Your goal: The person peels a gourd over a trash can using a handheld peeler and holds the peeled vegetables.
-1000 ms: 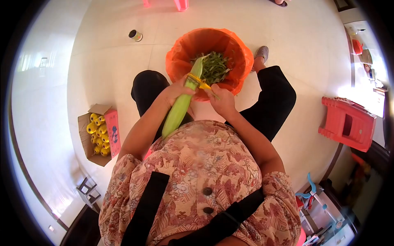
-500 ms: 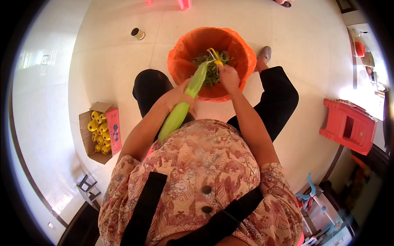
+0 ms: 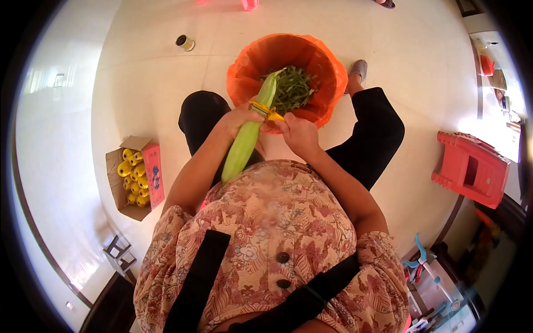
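Observation:
A long light-green gourd (image 3: 242,145) slants from my lap up over the near rim of a bin lined with an orange bag (image 3: 327,66). My left hand (image 3: 240,119) is wrapped round its middle. In my right hand (image 3: 300,133) is the handle of a yellow peeler (image 3: 267,112), whose head lies across the gourd just beyond my left fingers. Green peelings (image 3: 293,90) lie inside the bin, beneath the gourd's tip.
On the left stands an open carton (image 3: 152,172) of yellow-wrapped items. A small can (image 3: 185,43) lies on the floor behind. Red plastic stools (image 3: 472,169) are at the right. Part of another person's foot (image 3: 386,3) shows at the top edge.
Half a second ago the peeler was beyond the gourd's tip, over the bin. My right hand has drawn back toward me, and the peeler is on the gourd beside my left hand again.

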Tool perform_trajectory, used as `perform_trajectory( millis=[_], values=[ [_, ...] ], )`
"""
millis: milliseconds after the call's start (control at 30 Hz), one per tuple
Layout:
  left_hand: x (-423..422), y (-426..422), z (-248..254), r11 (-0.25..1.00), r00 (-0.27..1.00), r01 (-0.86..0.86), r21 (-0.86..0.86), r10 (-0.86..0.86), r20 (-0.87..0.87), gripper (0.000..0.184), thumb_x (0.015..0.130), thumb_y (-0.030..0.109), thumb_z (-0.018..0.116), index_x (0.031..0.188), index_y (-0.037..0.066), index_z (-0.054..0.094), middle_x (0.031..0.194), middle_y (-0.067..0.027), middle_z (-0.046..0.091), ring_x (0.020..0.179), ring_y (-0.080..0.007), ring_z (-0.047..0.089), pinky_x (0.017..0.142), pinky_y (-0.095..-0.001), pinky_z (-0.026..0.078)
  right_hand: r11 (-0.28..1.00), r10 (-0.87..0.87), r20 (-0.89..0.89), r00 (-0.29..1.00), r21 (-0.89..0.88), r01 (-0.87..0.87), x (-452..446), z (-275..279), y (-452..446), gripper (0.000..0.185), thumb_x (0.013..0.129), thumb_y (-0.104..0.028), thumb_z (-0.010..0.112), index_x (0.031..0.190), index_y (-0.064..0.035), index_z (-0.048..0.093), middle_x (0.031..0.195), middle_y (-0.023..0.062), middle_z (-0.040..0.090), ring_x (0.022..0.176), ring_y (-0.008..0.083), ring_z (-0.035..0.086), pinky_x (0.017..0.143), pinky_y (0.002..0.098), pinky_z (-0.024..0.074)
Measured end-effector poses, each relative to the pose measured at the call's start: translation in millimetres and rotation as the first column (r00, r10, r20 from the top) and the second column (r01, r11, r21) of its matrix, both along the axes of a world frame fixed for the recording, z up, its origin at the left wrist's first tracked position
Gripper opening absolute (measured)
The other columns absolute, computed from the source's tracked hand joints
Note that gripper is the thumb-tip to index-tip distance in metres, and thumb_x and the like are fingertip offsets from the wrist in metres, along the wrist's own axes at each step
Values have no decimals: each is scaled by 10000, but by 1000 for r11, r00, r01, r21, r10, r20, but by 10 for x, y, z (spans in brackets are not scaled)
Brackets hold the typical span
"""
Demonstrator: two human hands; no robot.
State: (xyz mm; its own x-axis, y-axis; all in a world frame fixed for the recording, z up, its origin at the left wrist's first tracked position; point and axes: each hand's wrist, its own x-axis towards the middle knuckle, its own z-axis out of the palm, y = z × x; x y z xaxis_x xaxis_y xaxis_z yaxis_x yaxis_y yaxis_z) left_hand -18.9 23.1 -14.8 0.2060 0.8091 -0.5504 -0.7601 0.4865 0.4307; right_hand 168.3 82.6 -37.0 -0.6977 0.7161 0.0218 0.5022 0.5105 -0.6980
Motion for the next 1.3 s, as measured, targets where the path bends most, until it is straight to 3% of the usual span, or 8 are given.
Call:
perform_trajectory(
  millis=[500, 633, 667, 733, 833, 933, 1167, 1300],
  values=[
    [-75, -255, 89, 983, 981, 150, 107, -134, -142, 778, 649, 10, 643, 1346, 95, 307, 850, -149, 539, 572, -217, 564, 539, -312, 496, 978, -156, 109, 982, 156, 139, -142, -370, 564, 332, 855, -382, 565, 734, -73, 550, 599, 148, 596, 547, 334, 601, 472, 443, 461],
    [-76, -317, 116, 993, 995, 81, 81, -76, -71, 777, 639, 23, 655, 1337, 92, 320, 851, -149, 539, 576, -211, 565, 536, -309, 499, 994, -59, -155, 986, 87, 73, -203, -596, 598, 352, 887, -360, 539, 712, -54, 547, 564, 155, 574, 453, 288, 563, 423, 394, 439],
    [-76, -319, 132, 994, 996, 70, 84, -65, -58, 770, 637, 25, 657, 1329, 91, 327, 851, -149, 539, 577, -209, 565, 536, -308, 500, 952, -132, -190, 973, -297, 71, -182, -637, 599, 360, 896, -356, 531, 701, -53, 537, 543, 127, 547, 424, 248, 526, 397, 364, 411],
    [-85, -309, 117, 992, 996, 73, 101, -68, -55, 761, 638, 23, 654, 1325, 90, 332, 847, -148, 534, 578, -207, 565, 535, -306, 501, 477, -285, -173, 943, -879, -18, -214, -390, 571, 378, 914, -346, 513, 678, -51, 518, 501, 71, 494, 364, 169, 452, 346, 303, 354],
    [-123, -272, 108, 990, 994, 96, 107, -90, -61, 749, 641, 21, 652, 1318, 88, 339, 836, -145, 524, 577, -204, 563, 536, -305, 503, 241, -447, -107, 888, -970, 5, -222, -277, 498, 384, 925, -344, 502, 670, -56, 503, 493, -3, 412, 365, 82, 352, 321, 236, 263],
    [-111, -291, 68, 988, 991, 116, 100, -109, -78, 746, 639, 20, 657, 1312, 86, 344, 834, -146, 521, 578, -204, 564, 534, -307, 503, 244, -695, -96, 713, -964, 109, -108, -384, 654, 382, 921, -339, 509, 677, -45, 508, 487, 11, 427, 345, 98, 348, 300, 256, 254],
    [-109, -314, -48, 989, 988, 132, 68, -125, -95, 758, 646, 4, 660, 1318, 93, 321, 837, -150, 524, 589, -208, 575, 524, -307, 507, 829, -434, -319, 843, -508, 234, 76, -415, 609, 404, 932, -343, 502, 667, -39, 508, 490, 9, 436, 362, 74, 358, 326, 234, 261],
    [-133, -296, -11, 991, 987, 127, 49, -121, -109, 769, 651, 0, 658, 1329, 111, 312, 833, -150, 522, 589, -211, 575, 528, -303, 510, 586, -669, -320, 671, -782, 211, 117, -120, 549, 371, 964, -356, 445, 754, -56, 506, 527, -4, 425, 362, 58, 350, 333, 201, 291]
  ],
)
